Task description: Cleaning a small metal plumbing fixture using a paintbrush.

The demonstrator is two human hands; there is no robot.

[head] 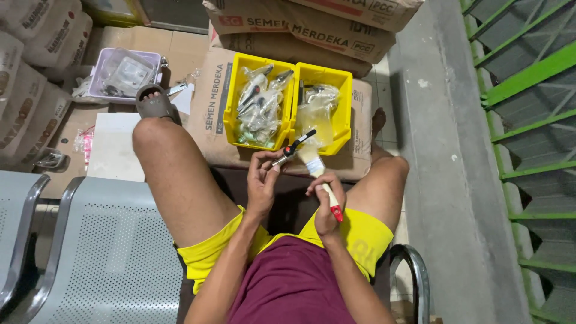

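Looking down from the head camera, I see my left hand [261, 180] at the centre of the frame, fingers closed around a small metal fitting with a black and red lever [292, 150], held just above my lap. My right hand [326, 207] is clamped on the pale wooden handle of a paintbrush [316, 171] with a red tip, its bristles pointing up toward the fitting and touching or nearly touching it; I cannot tell which. Just beyond the hands, two yellow plastic bins [339, 105] sit side by side on a flattened brown paper cement sack [213, 102], both filled with small parts in clear plastic bags. More stacked sacks [312, 30] lie at the top of the frame and along the upper left. A lilac plastic tray [99, 75] with clear packets rests at upper left, near my raised foot in a grey sandal [156, 103]. I sit on a perforated grey metal bench [102, 252], lower left. A grey concrete floor [444, 180] runs along the right, beside green metal bars [528, 78].
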